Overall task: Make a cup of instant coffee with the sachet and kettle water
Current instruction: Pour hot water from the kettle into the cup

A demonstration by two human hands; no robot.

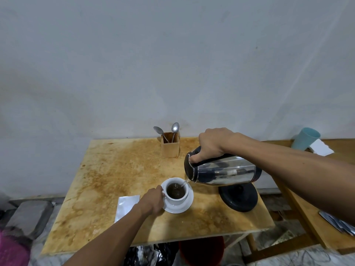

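A white cup [175, 199] stands on a white saucer [187, 205] near the middle of the stained wooden table [115, 169]. Dark coffee fills much of the cup. My right hand [213, 144] grips the black handle of a steel kettle [222, 172], which is tilted left, and a thin stream of water runs from its spout into the cup. My left hand [152, 200] holds the cup at its left side, by the handle. A silver sachet [126, 207] lies flat on the table just left of my left wrist.
The kettle's black base [239, 197] sits right of the saucer. A wooden holder [170, 144] with two spoons stands at the table's back edge. A second table at right carries a light blue cup [305, 138], white paper and some packets [338, 222].
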